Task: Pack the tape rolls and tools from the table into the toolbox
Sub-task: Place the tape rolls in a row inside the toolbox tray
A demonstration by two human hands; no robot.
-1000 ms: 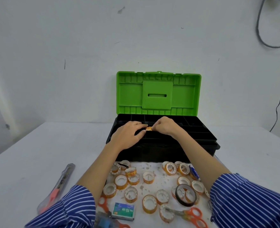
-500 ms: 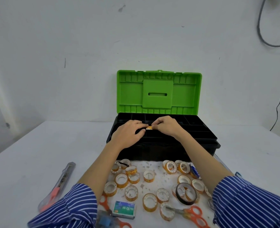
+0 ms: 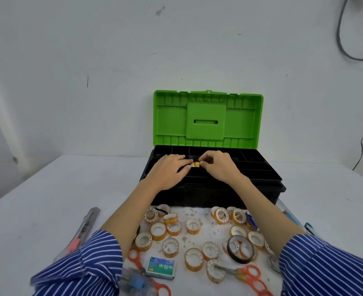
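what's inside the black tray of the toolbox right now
Between both hands sits a small orange tape roll, held over the toolbox tray. The compartments in view look dark and empty; those under the hands are covered.

Single head cam on me, faces forward-down, near white table (image 3: 37, 210), black plastic toolbox with green lid (image 3: 208, 120) dead centre.

A white table (image 3: 37, 210) is carrying an open toolbox (image 3: 219, 193), scattered tape rolls (image 3: 194, 256), scissors (image 3: 252, 276), a utility knife (image 3: 84, 227) and a staple box (image 3: 161, 267).
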